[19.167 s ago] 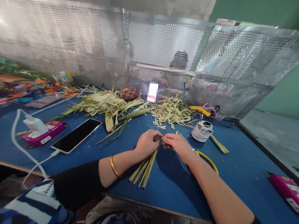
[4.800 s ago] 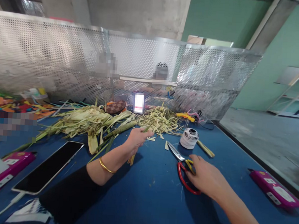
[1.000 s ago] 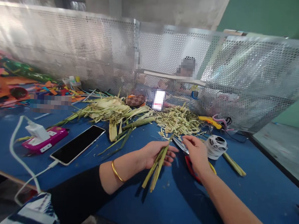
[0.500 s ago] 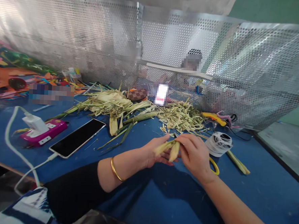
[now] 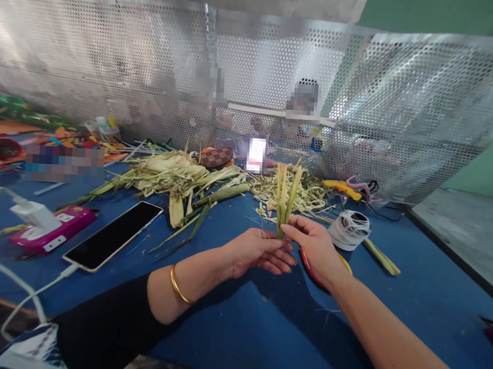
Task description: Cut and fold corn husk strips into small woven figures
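Observation:
In front of me, my right hand (image 5: pixel 316 244) pinches the lower end of a pale green-yellow husk strip (image 5: pixel 283 200) between thumb and fingers. The strip stands upright, its two long ends pointing up and slightly apart. My left hand (image 5: pixel 254 252), with a gold bangle at the wrist, has its thumb and index finger closed at the strip's base while the other fingers stretch out. Red and yellow loops, like scissor handles (image 5: pixel 313 271), lie partly hidden under my right hand. Right of it stands a spool of white string (image 5: pixel 351 230).
Husk leaves (image 5: pixel 167 174) and shredded strips (image 5: pixel 308 189) are heaped behind. At left lie a phone (image 5: pixel 113 235) on a cable and a purple power strip (image 5: pixel 55 229). A perforated metal screen (image 5: pixel 275 52) bounds the table; a person sits beyond. A stalk (image 5: pixel 382 257) lies right.
The husk strip has turned from drooping toward my left palm to standing upright, its ends up. The red loop now shows below my right hand. The view has shifted a little right.

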`<state>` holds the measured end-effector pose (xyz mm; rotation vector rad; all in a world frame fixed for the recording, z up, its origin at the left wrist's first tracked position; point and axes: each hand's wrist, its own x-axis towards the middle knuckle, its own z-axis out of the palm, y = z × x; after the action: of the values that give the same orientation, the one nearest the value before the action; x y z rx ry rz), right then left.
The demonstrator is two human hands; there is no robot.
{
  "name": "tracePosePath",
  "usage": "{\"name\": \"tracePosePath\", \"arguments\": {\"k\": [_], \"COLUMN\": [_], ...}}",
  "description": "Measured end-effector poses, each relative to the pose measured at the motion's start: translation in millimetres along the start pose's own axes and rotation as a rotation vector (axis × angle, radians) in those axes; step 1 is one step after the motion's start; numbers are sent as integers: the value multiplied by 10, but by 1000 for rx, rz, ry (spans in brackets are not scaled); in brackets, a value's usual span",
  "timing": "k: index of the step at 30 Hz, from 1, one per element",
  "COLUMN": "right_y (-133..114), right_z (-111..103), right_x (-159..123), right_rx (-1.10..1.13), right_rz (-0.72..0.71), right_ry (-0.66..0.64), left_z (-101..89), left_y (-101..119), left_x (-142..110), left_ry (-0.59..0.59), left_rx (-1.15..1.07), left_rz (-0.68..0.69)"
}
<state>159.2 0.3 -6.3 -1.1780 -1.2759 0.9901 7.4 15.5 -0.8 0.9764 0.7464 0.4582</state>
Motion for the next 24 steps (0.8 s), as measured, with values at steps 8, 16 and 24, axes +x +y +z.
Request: {"name": "tracePosePath", "arguments": {"k": [8, 16, 24], "right_y": [-92, -25, -4], "right_z": [-19, 15, -45], "right_x": [-51, -21, 16], "right_rx": [-284, -279, -154], "right_rz": [-241, -132, -143], "right_ry": [241, 110, 125], "left_z": [28, 63, -22], "left_y": [-14, -61, -2], "left_x": [37, 30, 62], "left_ry": [155, 109, -16], "left_rx": [62, 151, -114], "left_rz": [57, 41, -41]}}
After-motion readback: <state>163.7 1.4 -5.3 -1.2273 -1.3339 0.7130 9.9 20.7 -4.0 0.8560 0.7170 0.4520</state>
